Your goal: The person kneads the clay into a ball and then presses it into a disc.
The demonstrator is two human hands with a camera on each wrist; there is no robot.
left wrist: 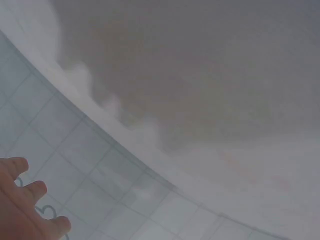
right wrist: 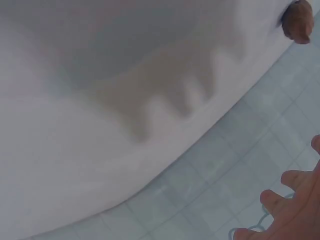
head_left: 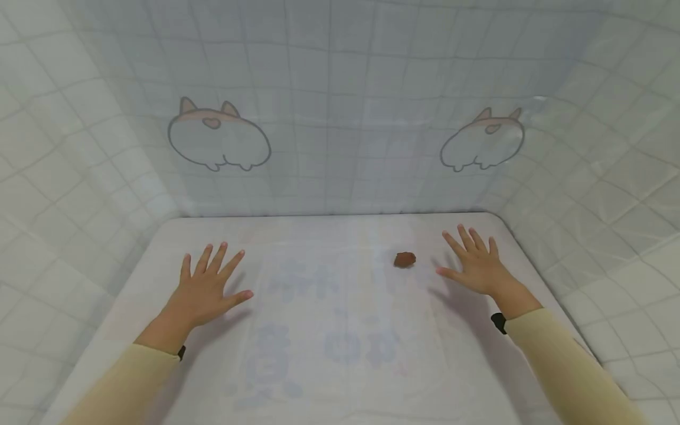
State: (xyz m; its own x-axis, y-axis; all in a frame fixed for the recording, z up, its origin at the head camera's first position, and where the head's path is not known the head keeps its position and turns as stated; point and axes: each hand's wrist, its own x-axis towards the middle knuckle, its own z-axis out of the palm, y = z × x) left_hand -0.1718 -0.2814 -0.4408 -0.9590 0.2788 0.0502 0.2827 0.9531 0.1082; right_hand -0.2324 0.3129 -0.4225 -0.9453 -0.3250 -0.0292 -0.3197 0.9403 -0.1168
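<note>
A small reddish-brown lump (head_left: 405, 260) with an uneven outline lies on the white table (head_left: 329, 307), right of the middle and toward the back; its kind cannot be told. In the right wrist view the same brown lump (right wrist: 298, 21) shows at the upper right corner. My right hand (head_left: 478, 267) hovers to the right of it, fingers spread, holding nothing. Over the left part of the table my left hand (head_left: 203, 295) is held with its fingers spread, far from the lump and also bare. Both hands cast shadows on the tabletop below them.
Behind the table stands a grid-patterned curtain (head_left: 329, 118) with two printed corgi figures. Similar grid sheets hang along the left side (head_left: 69, 177) and the right side (head_left: 611, 177). Faint bluish prints mark the tabletop.
</note>
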